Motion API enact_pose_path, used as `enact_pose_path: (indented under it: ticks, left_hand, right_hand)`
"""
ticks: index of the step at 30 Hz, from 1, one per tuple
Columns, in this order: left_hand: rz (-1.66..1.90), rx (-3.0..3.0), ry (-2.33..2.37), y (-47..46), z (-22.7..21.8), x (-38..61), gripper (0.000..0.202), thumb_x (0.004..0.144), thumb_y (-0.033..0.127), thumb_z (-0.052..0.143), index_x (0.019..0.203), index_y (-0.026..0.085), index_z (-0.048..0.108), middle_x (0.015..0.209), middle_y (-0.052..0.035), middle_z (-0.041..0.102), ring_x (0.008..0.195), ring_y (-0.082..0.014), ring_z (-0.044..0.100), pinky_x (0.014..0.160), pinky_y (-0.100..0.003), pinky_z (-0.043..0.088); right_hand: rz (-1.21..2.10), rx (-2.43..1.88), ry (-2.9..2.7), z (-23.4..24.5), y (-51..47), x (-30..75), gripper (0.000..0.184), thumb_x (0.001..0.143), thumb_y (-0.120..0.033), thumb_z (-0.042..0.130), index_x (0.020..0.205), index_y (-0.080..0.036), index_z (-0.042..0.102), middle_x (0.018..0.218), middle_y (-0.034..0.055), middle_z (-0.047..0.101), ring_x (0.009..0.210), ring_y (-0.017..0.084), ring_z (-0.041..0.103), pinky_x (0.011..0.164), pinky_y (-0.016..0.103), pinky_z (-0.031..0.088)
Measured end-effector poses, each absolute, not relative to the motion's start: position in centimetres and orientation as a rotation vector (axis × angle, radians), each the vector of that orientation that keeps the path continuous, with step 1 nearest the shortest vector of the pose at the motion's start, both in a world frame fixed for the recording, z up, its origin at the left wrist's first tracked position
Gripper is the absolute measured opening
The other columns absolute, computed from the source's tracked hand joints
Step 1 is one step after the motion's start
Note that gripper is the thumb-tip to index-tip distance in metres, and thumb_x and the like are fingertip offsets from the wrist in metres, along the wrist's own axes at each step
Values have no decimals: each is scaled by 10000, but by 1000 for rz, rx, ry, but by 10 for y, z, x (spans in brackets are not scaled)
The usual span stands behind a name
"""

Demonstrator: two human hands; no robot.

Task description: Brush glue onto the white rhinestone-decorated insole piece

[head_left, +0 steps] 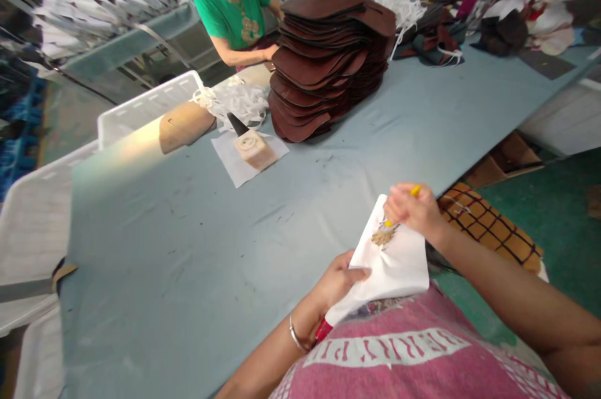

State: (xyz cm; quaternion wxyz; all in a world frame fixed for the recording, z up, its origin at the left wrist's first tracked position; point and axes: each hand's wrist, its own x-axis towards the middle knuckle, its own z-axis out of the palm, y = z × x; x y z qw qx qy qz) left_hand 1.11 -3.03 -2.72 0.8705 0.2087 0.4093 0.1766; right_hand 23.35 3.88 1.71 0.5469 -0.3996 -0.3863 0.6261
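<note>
My left hand [339, 280] grips a white sheet [397, 264] by its lower left edge, just off the near edge of the grey-blue table [188, 248]. A red object [323, 330] pokes out below that hand. My right hand [413, 208] pinches a yellow tool [414, 191] whose tip touches a brownish-gold patch [384, 236] on the sheet. Both hands are closed.
A tall stack of brown leather pieces [328, 61] stands at the far side, with a person in a green shirt [232, 10] behind it. A wooden block on white paper [253, 150], white straps [237, 101], white crates [145, 108] and a brown checked cushion [493, 233] are nearby.
</note>
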Motion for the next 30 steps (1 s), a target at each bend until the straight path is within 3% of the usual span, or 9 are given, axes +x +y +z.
enact_pose_path:
  ticks: [3,8,12,17,21,23,26,28,30]
  left_hand:
    - [369,442,853,-30,-28,13,575,588,302,859,1114,117,719,935,-84,756,724,-197,660,675,-273,502]
    - [401,484,835,-30,-25,12,537,623,316,856,1105,123,717,911,-70,750,723,-186,657,693,-268,509]
    - [361,447,833,-32,-26,12,572,586,319,879,1099,122,719,919,-77,755,737,-191,667,678,-259,509]
    - [391,464,845,-30,-26,13,512,601,308,866,1057,119,727,862,-63,752,689,-174,648,660,-253,500]
    - [366,457,861,-30,-26,10,522,591,296,872,1062,123,727,906,-73,762,690,-176,651,662,-258,499]
    - [384,446,875,-29,-26,10,541,586,292,873,1077,120,725,922,-81,766,714,-189,663,686,-268,505]
    - [402,434,869,-28,-26,11,564,591,304,868,1102,116,723,915,-81,767,707,-190,665,689,-272,504]
    - [383,436,858,-28,-26,10,557,588,312,872,1090,117,727,920,-80,768,688,-179,659,671,-262,498]
    - [373,435,844,-28,-26,10,557,589,314,874,1090,120,727,950,-88,769,711,-184,667,675,-260,503]
  right_hand:
    - [1340,-973,-804,14,37,230,560,905,-450,700,554,-233,321,430,-97,211,363,73,185,399,273,152]
    - [1535,-855,-980,21,31,225,529,892,-480,706,559,-231,379,458,-72,311,403,92,293,428,275,261]
    - [1382,-946,-772,21,37,235,570,881,-461,716,543,-229,320,417,-99,200,363,71,162,390,264,153]
    - [1565,-863,-957,21,33,231,550,872,-466,730,549,-237,348,452,-70,298,394,92,284,425,288,231]
    - [1333,-1009,-873,19,43,246,570,885,-425,733,533,-233,327,431,-100,216,366,62,189,410,283,124]
    - [1243,-999,-916,21,43,247,552,896,-404,727,542,-229,341,452,-94,242,387,65,232,423,279,157]
    - [1474,-884,-1032,19,38,240,514,916,-479,683,569,-233,395,470,-72,321,411,90,312,432,286,236]
    - [1519,-910,-983,15,41,243,539,911,-520,674,561,-244,372,438,-85,272,377,85,245,401,293,187]
    - [1345,-1019,-896,14,47,251,550,887,-459,730,553,-248,348,429,-93,228,374,77,193,400,305,118]
